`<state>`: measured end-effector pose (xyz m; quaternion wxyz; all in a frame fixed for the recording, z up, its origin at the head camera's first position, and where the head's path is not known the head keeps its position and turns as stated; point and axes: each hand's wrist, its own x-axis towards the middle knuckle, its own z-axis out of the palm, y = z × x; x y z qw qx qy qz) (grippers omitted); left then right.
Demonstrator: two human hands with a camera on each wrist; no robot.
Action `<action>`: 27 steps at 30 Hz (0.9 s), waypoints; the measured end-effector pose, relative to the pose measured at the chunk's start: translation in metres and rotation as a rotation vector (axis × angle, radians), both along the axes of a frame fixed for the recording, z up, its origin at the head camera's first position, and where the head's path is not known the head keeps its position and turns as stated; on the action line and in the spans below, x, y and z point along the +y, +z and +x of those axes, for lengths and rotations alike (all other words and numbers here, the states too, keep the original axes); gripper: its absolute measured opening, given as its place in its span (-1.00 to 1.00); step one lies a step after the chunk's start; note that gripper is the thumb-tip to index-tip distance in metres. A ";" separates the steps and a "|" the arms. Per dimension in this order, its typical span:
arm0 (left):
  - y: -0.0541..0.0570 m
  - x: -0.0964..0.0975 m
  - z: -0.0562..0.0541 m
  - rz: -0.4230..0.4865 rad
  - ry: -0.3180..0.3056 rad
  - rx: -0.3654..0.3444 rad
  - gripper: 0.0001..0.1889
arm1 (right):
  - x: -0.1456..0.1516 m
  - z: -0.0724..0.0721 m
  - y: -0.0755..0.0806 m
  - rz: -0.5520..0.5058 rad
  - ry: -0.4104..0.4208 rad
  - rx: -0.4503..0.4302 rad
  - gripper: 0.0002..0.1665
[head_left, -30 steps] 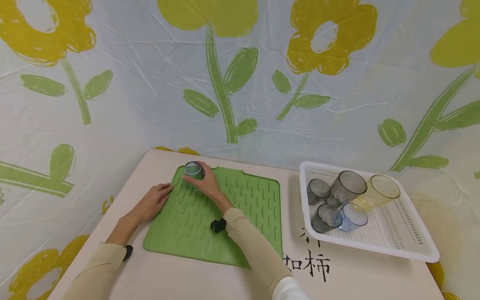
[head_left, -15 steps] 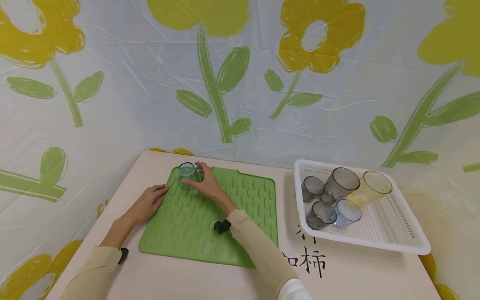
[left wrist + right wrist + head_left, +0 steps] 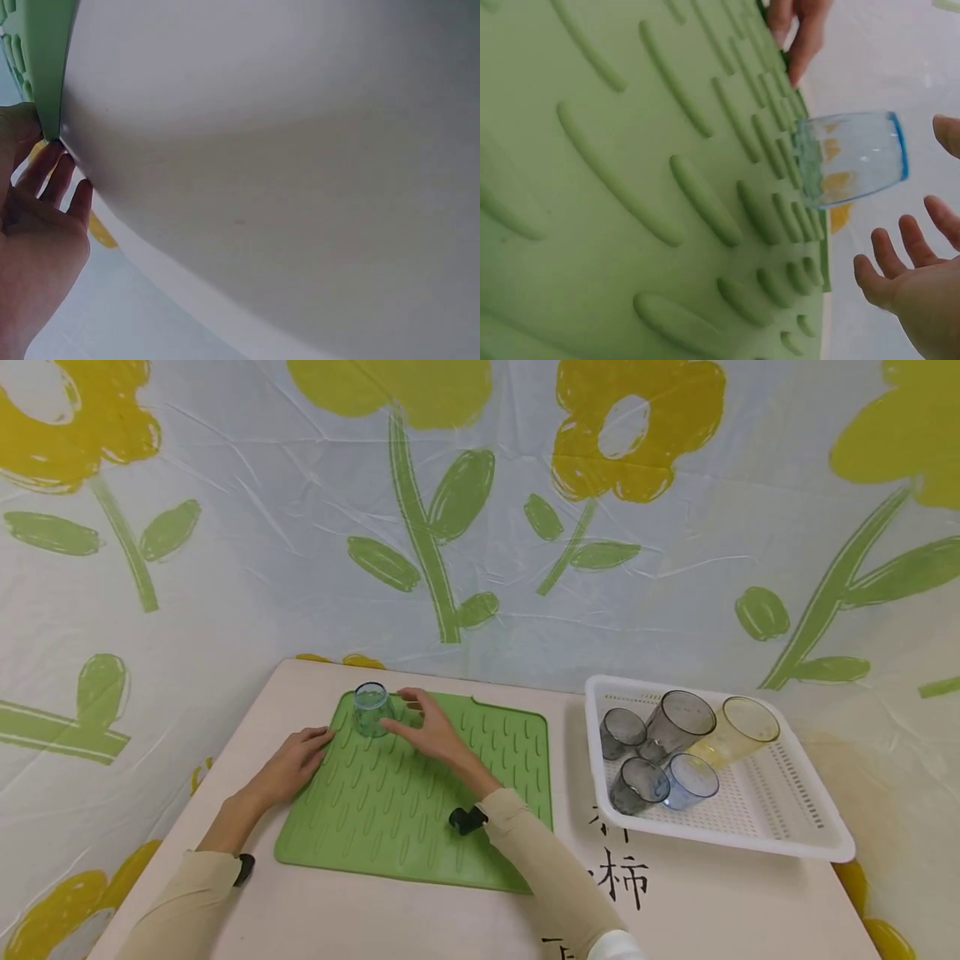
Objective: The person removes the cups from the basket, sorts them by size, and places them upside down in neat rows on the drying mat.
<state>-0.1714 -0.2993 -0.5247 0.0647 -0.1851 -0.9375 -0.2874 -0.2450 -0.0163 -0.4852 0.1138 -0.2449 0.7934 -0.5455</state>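
A clear bluish drinking glass (image 3: 372, 710) stands narrower end up on the far left corner of a green ridged mat (image 3: 420, 802). My right hand (image 3: 438, 731) is just right of the glass, thumb and fingers spread and holding nothing. In the right wrist view a gap shows between the glass (image 3: 855, 159) and the right hand (image 3: 922, 277). My left hand (image 3: 294, 764) rests at the mat's left edge, fingertips touching it. The left wrist view shows the left hand (image 3: 45, 232) with its thumb by the mat's edge (image 3: 46, 67) and its fingers loosely bent.
A white perforated basket (image 3: 780, 839) stands on the right of the table, holding several glasses: grey ones (image 3: 678, 725), a yellow one (image 3: 738, 731) and a blue one (image 3: 690, 782). Black characters (image 3: 626, 881) mark the tabletop in front of it. A flower-patterned cloth (image 3: 495, 610) hangs behind.
My right hand has let go of the glass and drawn back to the right. The glass now stands by itself on the mat. The left hand stays at the mat's edge.
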 end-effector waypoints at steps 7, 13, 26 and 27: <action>0.000 -0.002 -0.001 0.001 -0.001 0.013 -0.60 | 0.020 0.006 0.010 -0.124 0.020 -0.010 -0.39; 0.000 -0.001 -0.002 0.021 -0.002 -0.010 -0.60 | 0.037 0.013 0.021 -0.152 0.022 0.025 -0.43; 0.000 -0.001 -0.003 0.022 0.004 -0.042 -0.59 | 0.079 0.028 0.042 -0.186 -0.015 0.150 -0.46; 0.000 -0.002 -0.003 0.020 0.004 -0.044 -0.59 | 0.083 0.029 0.042 -0.193 -0.018 0.154 -0.45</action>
